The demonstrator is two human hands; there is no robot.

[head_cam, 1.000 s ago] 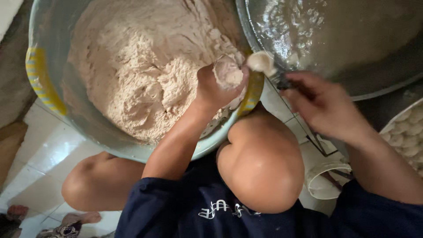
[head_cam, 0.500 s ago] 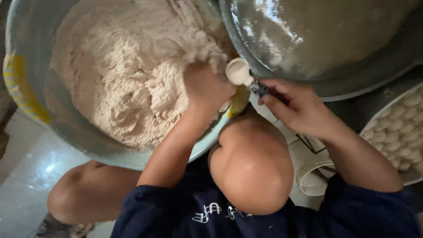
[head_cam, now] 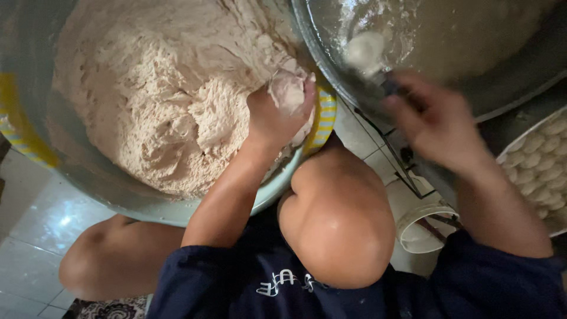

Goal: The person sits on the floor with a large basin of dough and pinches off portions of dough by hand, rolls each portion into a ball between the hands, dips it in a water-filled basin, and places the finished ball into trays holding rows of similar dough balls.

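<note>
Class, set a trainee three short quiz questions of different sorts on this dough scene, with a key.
1. True or false: the left hand squeezes dough over the big bowl.
2. What does the right hand hold? A a spoon B a knife C a cup
3. Fill in: the tray at the right holds dough ____.
Key: 1 true; 2 A; 3 balls.

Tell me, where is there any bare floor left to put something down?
Bare white tiles show lower left, between the dough bowl and the knee. It is crowded right: metal basin, tray of dough balls and small white cup leave only a narrow tile strip.
</note>
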